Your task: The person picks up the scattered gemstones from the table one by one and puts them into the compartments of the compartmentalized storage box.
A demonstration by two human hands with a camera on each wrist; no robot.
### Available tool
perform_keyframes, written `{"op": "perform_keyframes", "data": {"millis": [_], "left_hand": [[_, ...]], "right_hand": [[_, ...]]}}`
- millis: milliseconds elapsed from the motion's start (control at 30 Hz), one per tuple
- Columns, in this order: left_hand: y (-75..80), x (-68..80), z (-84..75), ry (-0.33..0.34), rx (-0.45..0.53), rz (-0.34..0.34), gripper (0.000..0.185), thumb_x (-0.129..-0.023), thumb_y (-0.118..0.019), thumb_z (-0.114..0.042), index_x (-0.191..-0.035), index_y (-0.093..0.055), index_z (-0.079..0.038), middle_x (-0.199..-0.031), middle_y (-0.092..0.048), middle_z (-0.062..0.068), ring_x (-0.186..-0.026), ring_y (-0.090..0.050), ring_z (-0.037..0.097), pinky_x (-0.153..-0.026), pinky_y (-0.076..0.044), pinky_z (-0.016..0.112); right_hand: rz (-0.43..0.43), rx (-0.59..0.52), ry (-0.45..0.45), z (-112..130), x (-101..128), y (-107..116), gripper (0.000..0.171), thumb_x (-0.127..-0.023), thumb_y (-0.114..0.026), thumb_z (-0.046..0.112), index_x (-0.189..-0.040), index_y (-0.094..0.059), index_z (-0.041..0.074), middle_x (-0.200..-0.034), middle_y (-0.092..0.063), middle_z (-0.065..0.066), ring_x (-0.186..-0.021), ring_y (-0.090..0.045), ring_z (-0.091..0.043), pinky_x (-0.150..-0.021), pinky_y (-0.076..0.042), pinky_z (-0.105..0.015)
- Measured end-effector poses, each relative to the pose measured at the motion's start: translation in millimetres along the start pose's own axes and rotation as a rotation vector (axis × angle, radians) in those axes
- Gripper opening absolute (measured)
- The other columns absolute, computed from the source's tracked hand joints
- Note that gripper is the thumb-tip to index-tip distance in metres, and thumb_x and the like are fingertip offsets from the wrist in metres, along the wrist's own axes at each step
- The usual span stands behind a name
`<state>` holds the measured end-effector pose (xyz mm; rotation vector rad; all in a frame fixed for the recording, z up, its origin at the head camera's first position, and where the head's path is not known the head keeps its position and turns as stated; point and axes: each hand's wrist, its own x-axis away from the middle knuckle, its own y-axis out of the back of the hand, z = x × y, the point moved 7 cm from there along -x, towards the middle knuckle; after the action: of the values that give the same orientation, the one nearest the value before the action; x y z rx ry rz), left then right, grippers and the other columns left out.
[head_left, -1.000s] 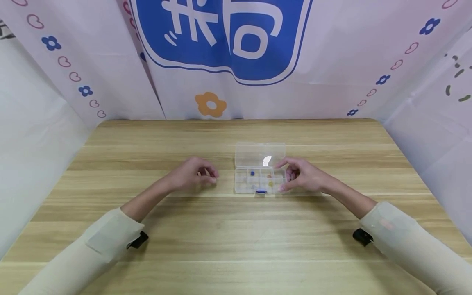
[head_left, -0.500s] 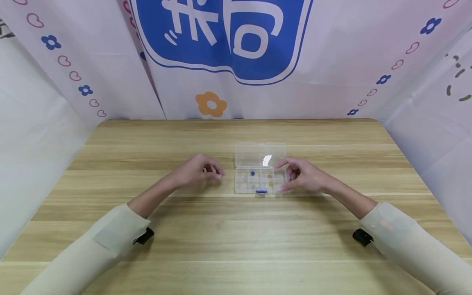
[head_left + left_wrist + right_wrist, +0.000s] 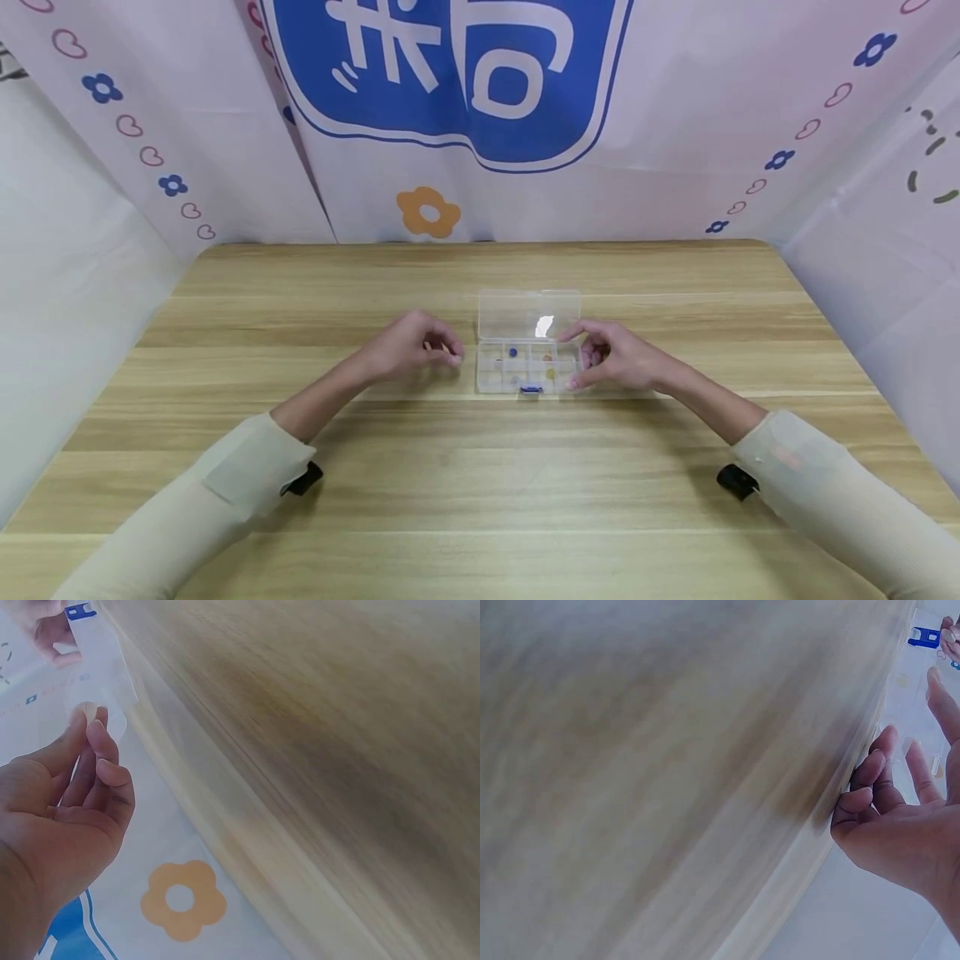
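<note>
A clear plastic compartment box (image 3: 491,383) lies on the wooden table with its lid (image 3: 510,317) raised at the back. Its small blue latch (image 3: 532,390) is at the front. Inside are a dark blue bead (image 3: 513,352), a yellow bead (image 3: 551,374) and an orange one (image 3: 547,358). My right hand (image 3: 618,358) grips the box's right end, thumb at the front corner and index finger at the back. Just left of the box, my left hand (image 3: 416,346) pinches a small pale round piece (image 3: 91,712) between thumb and fingertip; its kind is too small to tell.
The wooden table (image 3: 480,483) extends on every side of the box. A white cloth backdrop (image 3: 660,183) with a blue sign and an orange flower (image 3: 428,212) hangs behind the table's far edge. Pale cloth walls stand left and right.
My left hand has moved right and slightly away from me, nearer to the box's left side. The right hand and the box have stayed in place.
</note>
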<state>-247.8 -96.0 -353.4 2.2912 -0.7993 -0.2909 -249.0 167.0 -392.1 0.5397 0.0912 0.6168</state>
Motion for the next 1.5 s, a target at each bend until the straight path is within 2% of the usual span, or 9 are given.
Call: {"op": "perform_keyframes", "data": {"millis": [200, 533, 867, 1500], "left_hand": [[-2.0, -2.2, -1.2, 0.015, 0.003, 0.001, 0.006, -0.09, -0.079, -0.003, -0.091, -0.076, 0.003, -0.089, -0.077, 0.007, -0.078, -0.066, 0.014, -0.07, -0.055, 0.027], [-7.1, -7.1, -2.8, -0.032, 0.023, 0.001, 0.005, -0.088, -0.079, 0.002, -0.089, -0.075, 0.005, -0.085, -0.075, 0.008, -0.075, -0.065, 0.014, -0.066, -0.052, 0.024], [-11.2, -12.0, -7.1, -0.047, 0.041, 0.001, 0.005, -0.089, -0.078, 0.001, -0.089, -0.075, 0.005, -0.087, -0.075, 0.008, -0.075, -0.064, 0.012, -0.065, -0.053, 0.024], [-16.8, -18.1, -13.2, -0.05, 0.047, 0.015, 0.005, -0.091, -0.077, 0.001, -0.092, -0.075, 0.005, -0.091, -0.075, 0.01, -0.079, -0.067, 0.017, -0.071, -0.057, 0.029]], "right_hand": [[0.0, 0.004, -0.003, 1.2, 0.5, 0.0, 0.059, -0.078, -0.089, 0.001, -0.13, -0.061, -0.004, -0.079, -0.059, -0.005, -0.072, -0.051, -0.015, -0.066, -0.043, -0.023], [-0.001, 0.006, 0.003, 1.0, 0.2, 0.0, 0.059, -0.079, -0.089, 0.001, -0.13, -0.061, -0.003, -0.079, -0.06, -0.006, -0.072, -0.051, -0.015, -0.066, -0.042, -0.023], [-0.002, 0.02, 0.0, -0.4, -0.2, 0.9, 0.059, -0.078, -0.089, 0.001, -0.13, -0.061, -0.003, -0.079, -0.059, -0.006, -0.073, -0.05, -0.016, -0.067, -0.042, -0.023], [0.002, 0.014, -0.004, 1.2, -0.2, 0.8, 0.059, -0.078, -0.089, 0.001, -0.13, -0.061, -0.003, -0.079, -0.059, -0.007, -0.072, -0.05, -0.015, -0.066, -0.042, -0.023]]}}
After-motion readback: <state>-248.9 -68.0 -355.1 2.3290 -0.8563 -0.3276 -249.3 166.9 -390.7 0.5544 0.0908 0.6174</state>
